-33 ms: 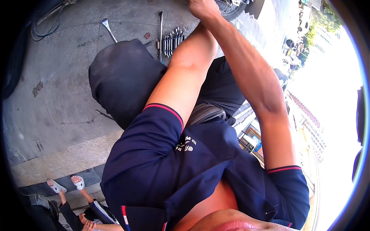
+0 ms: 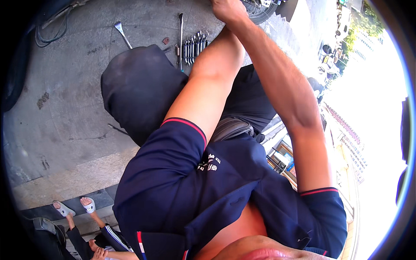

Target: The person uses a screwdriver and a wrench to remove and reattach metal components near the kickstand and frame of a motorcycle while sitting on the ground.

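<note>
My right hand is at the top edge, where its fingers are cut off, so what they hold, if anything, does not show. Just right of it is part of a wheel with a black tyre. My left arm reaches up and passes behind my right wrist, which leaves the left hand out of sight. On the ground left of my arms lies a row of several combination spanners. Beside them rests a long, thin metal bar. Farther left, a flat-ended metal lever lies partly behind my bent knee.
A small rusty piece lies near the spanners. Dark cable loops are at the far upper left. At lower left, another person's feet in light slides stand on a step. Parked motorbikes line the right side.
</note>
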Demonstrator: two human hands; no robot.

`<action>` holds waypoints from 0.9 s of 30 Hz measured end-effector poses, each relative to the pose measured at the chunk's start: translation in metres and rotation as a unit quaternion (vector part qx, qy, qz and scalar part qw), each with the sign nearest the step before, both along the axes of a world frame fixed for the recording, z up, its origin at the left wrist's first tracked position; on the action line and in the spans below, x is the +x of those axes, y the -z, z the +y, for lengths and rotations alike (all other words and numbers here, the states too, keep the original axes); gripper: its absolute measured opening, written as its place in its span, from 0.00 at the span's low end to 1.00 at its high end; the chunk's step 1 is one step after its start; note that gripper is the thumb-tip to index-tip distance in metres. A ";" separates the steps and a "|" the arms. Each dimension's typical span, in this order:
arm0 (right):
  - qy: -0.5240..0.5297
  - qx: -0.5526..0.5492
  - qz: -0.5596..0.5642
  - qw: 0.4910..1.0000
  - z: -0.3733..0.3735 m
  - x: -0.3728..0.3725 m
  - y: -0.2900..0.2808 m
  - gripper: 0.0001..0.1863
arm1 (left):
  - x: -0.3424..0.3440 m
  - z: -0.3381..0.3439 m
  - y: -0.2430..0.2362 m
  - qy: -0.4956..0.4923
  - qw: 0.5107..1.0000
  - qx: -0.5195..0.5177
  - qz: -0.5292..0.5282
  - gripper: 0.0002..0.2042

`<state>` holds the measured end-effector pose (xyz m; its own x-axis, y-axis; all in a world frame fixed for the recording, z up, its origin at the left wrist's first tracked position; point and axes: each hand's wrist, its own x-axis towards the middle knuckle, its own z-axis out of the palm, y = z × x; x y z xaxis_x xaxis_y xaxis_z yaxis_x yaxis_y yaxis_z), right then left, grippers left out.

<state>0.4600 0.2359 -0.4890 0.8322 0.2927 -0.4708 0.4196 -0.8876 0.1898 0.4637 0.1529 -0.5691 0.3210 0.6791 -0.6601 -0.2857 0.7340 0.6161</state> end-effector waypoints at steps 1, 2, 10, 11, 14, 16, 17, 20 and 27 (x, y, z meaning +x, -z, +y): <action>-0.026 0.038 -0.030 0.998 -0.009 0.003 0.003 0.28 | 0.000 -0.004 -0.003 0.006 1.000 0.003 0.002 0.18; -0.053 0.076 -0.061 0.994 -0.025 0.003 0.008 0.28 | -0.001 -0.007 -0.006 0.010 1.000 0.003 0.003 0.18; -0.100 0.108 -0.063 0.987 -0.022 -0.008 -0.009 0.24 | 0.000 0.002 -0.002 0.003 0.999 0.040 0.022 0.18; -0.103 0.129 -0.060 0.984 -0.028 -0.009 -0.008 0.24 | 0.001 0.002 -0.003 0.005 0.999 0.045 0.022 0.18; 0.048 0.159 0.092 0.982 -0.030 -0.001 -0.020 0.23 | 0.007 0.006 0.000 -0.001 0.998 0.062 0.026 0.18; 0.083 0.173 0.125 0.973 -0.052 0.005 -0.025 0.18 | 0.014 0.007 0.002 0.002 0.997 0.071 0.024 0.18; 0.034 0.175 0.087 0.980 -0.061 0.004 -0.030 0.18 | 0.017 0.010 0.005 0.002 0.997 0.077 0.030 0.18; -0.123 0.182 -0.065 0.973 -0.071 0.001 -0.039 0.17 | 0.023 0.015 0.006 -0.006 0.995 0.094 0.039 0.18; -0.167 0.221 -0.104 0.955 -0.042 -0.010 -0.031 0.18 | 0.024 0.010 0.007 -0.009 0.992 0.116 0.048 0.19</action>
